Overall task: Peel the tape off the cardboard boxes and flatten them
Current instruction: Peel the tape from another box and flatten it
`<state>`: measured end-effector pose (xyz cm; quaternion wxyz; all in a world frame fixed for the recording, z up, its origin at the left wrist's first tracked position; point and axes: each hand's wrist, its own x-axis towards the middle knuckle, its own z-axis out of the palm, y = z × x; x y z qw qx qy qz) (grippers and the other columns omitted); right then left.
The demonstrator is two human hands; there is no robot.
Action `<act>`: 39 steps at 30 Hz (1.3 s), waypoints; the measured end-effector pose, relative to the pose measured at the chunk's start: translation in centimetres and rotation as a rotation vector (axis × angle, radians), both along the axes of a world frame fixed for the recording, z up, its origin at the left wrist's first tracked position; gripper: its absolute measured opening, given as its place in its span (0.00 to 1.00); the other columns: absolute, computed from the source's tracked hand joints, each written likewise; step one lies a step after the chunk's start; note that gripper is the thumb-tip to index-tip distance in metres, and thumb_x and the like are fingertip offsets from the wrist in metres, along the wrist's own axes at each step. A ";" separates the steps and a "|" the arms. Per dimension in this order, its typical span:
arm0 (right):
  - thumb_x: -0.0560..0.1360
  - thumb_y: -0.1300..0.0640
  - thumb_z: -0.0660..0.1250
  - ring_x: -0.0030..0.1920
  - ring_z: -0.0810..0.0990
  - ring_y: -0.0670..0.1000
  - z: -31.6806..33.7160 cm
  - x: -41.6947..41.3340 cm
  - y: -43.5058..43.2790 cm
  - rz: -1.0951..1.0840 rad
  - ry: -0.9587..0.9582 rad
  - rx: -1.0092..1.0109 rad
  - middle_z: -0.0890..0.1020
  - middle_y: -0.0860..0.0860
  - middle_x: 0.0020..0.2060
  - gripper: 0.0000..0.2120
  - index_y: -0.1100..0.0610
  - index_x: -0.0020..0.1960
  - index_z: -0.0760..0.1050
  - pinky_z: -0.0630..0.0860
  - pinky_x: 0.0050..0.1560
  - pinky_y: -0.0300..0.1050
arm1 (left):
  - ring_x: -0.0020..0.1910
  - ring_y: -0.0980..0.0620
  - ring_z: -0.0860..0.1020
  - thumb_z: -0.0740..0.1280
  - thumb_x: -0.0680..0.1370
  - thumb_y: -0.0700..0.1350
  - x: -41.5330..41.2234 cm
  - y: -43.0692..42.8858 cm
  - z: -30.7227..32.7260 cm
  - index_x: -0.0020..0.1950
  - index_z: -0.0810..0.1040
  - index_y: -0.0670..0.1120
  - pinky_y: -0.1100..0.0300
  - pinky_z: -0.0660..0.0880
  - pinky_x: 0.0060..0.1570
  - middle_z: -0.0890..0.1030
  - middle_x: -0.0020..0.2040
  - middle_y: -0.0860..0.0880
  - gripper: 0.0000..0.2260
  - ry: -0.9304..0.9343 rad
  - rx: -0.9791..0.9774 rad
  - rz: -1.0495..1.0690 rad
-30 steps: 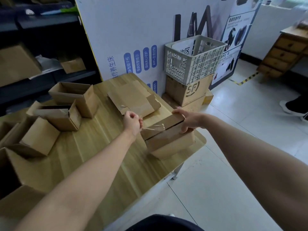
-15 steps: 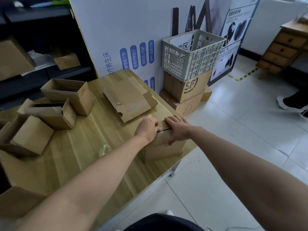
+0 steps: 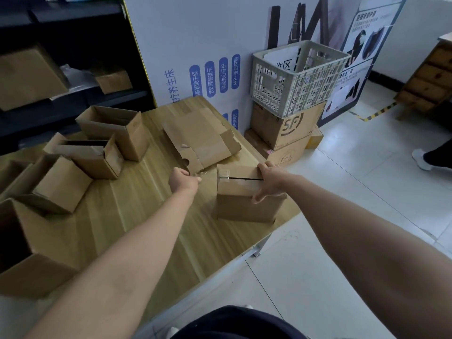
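We have the box [image 3: 244,204] at the table's [image 3: 137,216] right edge, tape [image 3: 208,172] stretching left from it to our left hand [image 3: 182,179], our right hand [image 3: 269,177] on its right side. Flattened cardboard [image 3: 200,135] lies just on its far side; open boxes [image 3: 115,135] cluster left. Right of the table, a crate [image 3: 298,77] sits on stacked cartons [image 3: 288,127].

The left hand [image 3: 183,179] is hiding in its curl the end of the clear tape [image 3: 221,172], which is showing too faintly to trace, the right hand [image 3: 270,178] is covering one top corner of the box [image 3: 244,204], and the frame edges are cutting off the big carton [image 3: 29,253] and the wooden drawers [image 3: 430,79].
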<state>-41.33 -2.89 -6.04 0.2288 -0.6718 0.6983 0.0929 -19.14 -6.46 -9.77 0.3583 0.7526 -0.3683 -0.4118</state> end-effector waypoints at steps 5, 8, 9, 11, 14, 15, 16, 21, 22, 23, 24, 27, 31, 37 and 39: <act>0.62 0.39 0.77 0.70 0.62 0.55 -0.1 0.2 0.5 -0.011 -0.009 0.004 0.62 0.52 0.71 0.54 0.54 0.77 0.51 0.65 0.68 0.55 | 0.42 0.45 0.76 0.62 0.74 0.27 0.5 -0.6 -0.7 0.43 0.76 0.40 0.62 0.71 0.44 0.80 0.47 0.41 0.09 0.114 0.031 0.191; 0.62 0.40 0.77 0.69 0.64 0.56 0.0 0.5 0.5 -0.032 0.005 0.016 0.63 0.53 0.70 0.53 0.54 0.76 0.52 0.66 0.67 0.55 | 0.42 0.45 0.78 0.60 0.74 0.27 0.7 -0.9 -0.6 0.43 0.77 0.40 0.62 0.73 0.44 0.81 0.47 0.41 0.10 0.167 0.037 0.206; 0.62 0.41 0.77 0.69 0.64 0.56 0.0 0.7 0.5 -0.033 0.019 0.016 0.63 0.53 0.70 0.52 0.54 0.76 0.53 0.66 0.67 0.55 | 0.46 0.45 0.79 0.60 0.75 0.27 0.5 -1.0 -0.7 0.41 0.78 0.40 0.60 0.75 0.46 0.81 0.49 0.41 0.11 0.147 0.034 0.151; 0.63 0.41 0.76 0.72 0.60 0.57 -0.1 1.3 0.4 -0.018 0.020 0.013 0.60 0.53 0.72 0.52 0.54 0.77 0.51 0.61 0.70 0.56 | 0.54 0.43 0.80 0.60 0.76 0.29 -0.1 -1.0 -1.0 0.39 0.81 0.43 0.54 0.78 0.55 0.81 0.55 0.42 0.15 0.077 0.008 -0.027; 0.65 0.38 0.74 0.75 0.53 0.57 -0.5 2.4 0.4 0.020 -0.042 -0.017 0.56 0.52 0.75 0.52 0.53 0.78 0.49 0.50 0.74 0.56 | 0.52 0.44 0.80 0.59 0.76 0.33 -1.2 -0.3 -1.3 0.44 0.82 0.43 0.53 0.77 0.56 0.80 0.51 0.44 0.13 0.061 -0.011 -0.276; 0.66 0.37 0.73 0.75 0.54 0.57 -0.5 2.6 0.3 0.011 -0.065 -0.028 0.57 0.52 0.75 0.51 0.53 0.78 0.49 0.49 0.74 0.55 | 0.47 0.45 0.79 0.61 0.74 0.37 -1.5 0.0 -1.2 0.42 0.81 0.44 0.56 0.76 0.53 0.80 0.45 0.44 0.10 0.080 -0.022 -0.328; 0.66 0.38 0.73 0.74 0.54 0.57 -0.5 2.8 0.3 -0.002 -0.082 -0.037 0.58 0.52 0.74 0.51 0.53 0.77 0.50 0.50 0.74 0.55 | 0.43 0.47 0.77 0.63 0.73 0.42 -1.8 0.4 -0.8 0.39 0.79 0.44 0.58 0.74 0.49 0.78 0.40 0.45 0.06 0.083 -0.028 -0.372; 0.64 0.39 0.75 0.73 0.58 0.57 -0.6 3.2 -0.4 -0.022 -0.087 -0.041 0.61 0.53 0.73 0.50 0.54 0.76 0.53 0.53 0.73 0.53 | 0.49 0.50 0.72 0.75 0.68 0.58 -2.9 1.0 0.7 0.63 0.66 0.43 0.55 0.73 0.49 0.71 0.50 0.50 0.33 -0.285 -0.076 -0.547; 0.64 0.39 0.75 0.72 0.58 0.57 -0.7 3.2 -0.5 -0.024 -0.089 -0.039 0.61 0.53 0.72 0.50 0.54 0.76 0.53 0.53 0.73 0.53 | 0.49 0.50 0.72 0.75 0.69 0.55 -3.2 1.0 0.9 0.63 0.64 0.43 0.56 0.73 0.48 0.70 0.50 0.50 0.32 -0.324 -0.102 -0.559; 0.64 0.39 0.75 0.72 0.58 0.57 -0.7 3.2 -0.5 -0.026 -0.092 -0.038 0.62 0.53 0.72 0.50 0.54 0.76 0.54 0.54 0.72 0.53 | 0.48 0.50 0.72 0.74 0.70 0.53 -3.4 0.9 0.9 0.61 0.66 0.43 0.57 0.73 0.47 0.72 0.50 0.49 0.27 -0.333 -0.114 -0.568; 0.64 0.39 0.75 0.71 0.59 0.57 -0.6 3.2 -0.6 -0.029 -0.097 -0.039 0.63 0.53 0.71 0.49 0.54 0.76 0.54 0.55 0.72 0.53 | 0.47 0.49 0.74 0.73 0.72 0.50 -3.5 0.7 1.0 0.56 0.71 0.43 0.58 0.73 0.45 0.75 0.49 0.49 0.19 -0.293 -0.125 -0.561; 0.63 0.39 0.75 0.70 0.61 0.57 -0.6 3.1 -0.8 -0.033 -0.100 -0.030 0.65 0.52 0.69 0.49 0.54 0.75 0.56 0.57 0.71 0.54 | 0.40 0.47 0.79 0.65 0.77 0.36 -2.1 0.0 1.4 0.42 0.76 0.42 0.58 0.78 0.38 0.81 0.43 0.44 0.04 0.014 -0.113 -0.284; 0.62 0.38 0.76 0.70 0.63 0.57 -0.5 3.1 -1.3 -0.040 -0.079 0.002 0.66 0.52 0.69 0.49 0.54 0.74 0.56 0.58 0.71 0.57 | 0.34 0.49 0.79 0.61 0.80 0.36 3.1 -1.5 2.1 0.44 0.73 0.41 0.54 0.80 0.42 0.80 0.45 0.41 0.05 0.255 -0.089 0.022; 0.57 0.38 0.77 0.67 0.67 0.59 -0.4 4.0 -2.0 -0.067 -0.044 0.061 0.68 0.51 0.66 0.50 0.51 0.72 0.59 0.67 0.66 0.62 | 0.48 0.51 0.75 0.76 0.66 0.58 0.1 0.1 1.9 0.55 0.73 0.43 0.57 0.74 0.49 0.75 0.49 0.49 0.26 -0.036 -0.082 -0.542; 0.58 0.38 0.77 0.65 0.68 0.59 -0.6 4.1 -1.9 -0.071 -0.037 0.054 0.69 0.52 0.64 0.48 0.51 0.71 0.60 0.68 0.66 0.61 | 0.51 0.50 0.76 0.77 0.66 0.56 -1.9 0.3 1.2 0.54 0.73 0.44 0.55 0.76 0.53 0.76 0.52 0.48 0.25 -0.117 -0.106 -0.643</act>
